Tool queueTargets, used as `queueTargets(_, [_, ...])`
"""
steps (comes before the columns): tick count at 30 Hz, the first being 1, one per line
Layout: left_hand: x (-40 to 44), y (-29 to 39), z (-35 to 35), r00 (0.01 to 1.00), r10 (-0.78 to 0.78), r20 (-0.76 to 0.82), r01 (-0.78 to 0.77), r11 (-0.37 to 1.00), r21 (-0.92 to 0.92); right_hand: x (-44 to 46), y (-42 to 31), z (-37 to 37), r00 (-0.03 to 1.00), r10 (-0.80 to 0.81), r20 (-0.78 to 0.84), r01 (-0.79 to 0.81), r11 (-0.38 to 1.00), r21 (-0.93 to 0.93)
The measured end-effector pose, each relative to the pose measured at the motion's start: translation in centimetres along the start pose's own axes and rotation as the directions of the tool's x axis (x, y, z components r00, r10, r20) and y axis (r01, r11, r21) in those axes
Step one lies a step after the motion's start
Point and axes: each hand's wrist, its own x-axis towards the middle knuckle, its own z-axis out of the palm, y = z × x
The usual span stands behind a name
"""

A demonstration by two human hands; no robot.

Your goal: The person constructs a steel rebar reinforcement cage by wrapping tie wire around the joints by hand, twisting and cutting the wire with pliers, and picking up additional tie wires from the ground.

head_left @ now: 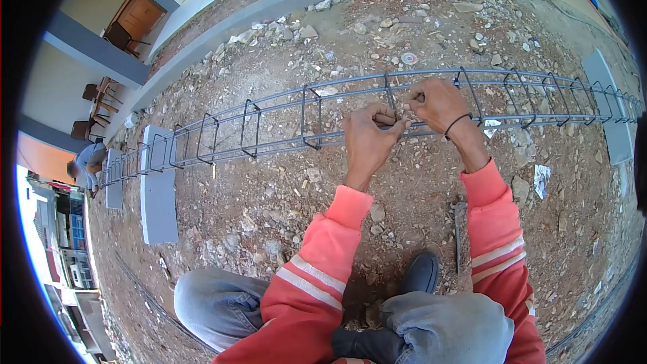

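A long reinforcing-steel cage (pixel 283 145) of thin bars and rectangular stirrups runs across the view in front of me. My left hand (pixel 372 140) is at its near side, thumb and fingers closed together by a stirrup (pixel 389 91). Just right of that stirrup, my right hand (pixel 439 106) reaches over the cage with its fingertips pinched. The two hands' fingertips almost meet. Whatever lies between the fingers is too small or too hidden to make out.
Grey slabs (pixel 159 205) (pixel 610 131) prop the cage at both sides. A person (pixel 91 162) crouches at its far left end. Stony, littered ground surrounds my shoe (pixel 419 274), and a long metal piece (pixel 461 236) lies near my right forearm. Behind runs a low wall (pixel 269 10).
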Motion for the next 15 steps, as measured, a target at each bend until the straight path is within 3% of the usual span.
queueTargets(1, [-0.1,0.4,0.0,0.999,-0.034,-0.002,0.034,0.999,0.041,0.7,0.5,0.2,1.000,-0.001,0.004,0.001,1.000,-0.001])
queueTargets(3, [-0.3,0.7,0.1,0.998,-0.068,-0.007,0.069,0.994,0.079,1.8,1.5,1.2,0.976,0.025,0.216,-0.024,1.000,-0.009])
queueTargets(7, [-0.6,0.7,0.7,0.987,-0.154,-0.053,0.156,0.987,0.044,1.4,2.5,2.7,0.963,-0.051,0.263,0.063,0.997,-0.034])
queueTargets(8, [-0.7,0.6,0.7,0.982,-0.170,-0.077,0.174,0.984,0.046,-0.4,1.4,2.7,0.986,-0.056,-0.154,0.035,0.990,-0.138])
queueTargets(9, [-0.8,0.8,0.7,0.982,-0.170,-0.078,0.174,0.984,0.045,-2.4,0.0,2.3,0.836,-0.096,-0.540,-0.032,0.974,-0.222])
queueTargets(10, [-0.8,1.1,0.7,0.980,-0.175,-0.092,0.179,0.983,0.046,-4.3,-1.0,1.7,0.881,0.189,-0.433,-0.191,0.981,0.039])
queueTargets(11, [-0.7,1.3,0.7,0.978,-0.179,-0.108,0.185,0.982,0.049,-6.0,-1.7,1.5,0.865,0.435,-0.250,-0.369,0.889,0.270])
queueTargets(12, [-0.8,1.1,0.8,0.977,-0.181,-0.111,0.187,0.981,0.047,-7.3,-1.0,2.9,0.867,0.433,-0.249,-0.368,0.891,0.268])
queueTargets(13, [-0.8,0.9,0.9,0.976,-0.172,-0.133,0.179,0.983,0.042,-8.4,0.6,5.3,0.881,0.472,-0.012,-0.355,0.679,0.643])
queueTargets(14, [-1.0,0.6,1.2,0.976,-0.161,-0.147,0.168,0.985,0.038,-9.1,1.8,6.8,0.888,0.406,0.214,-0.356,0.315,0.880])
queueTargets(15, [-1.1,0.3,1.5,0.978,-0.160,-0.138,0.166,0.986,0.036,-9.1,1.6,7.4,0.885,0.415,0.211,-0.357,0.314,0.880])
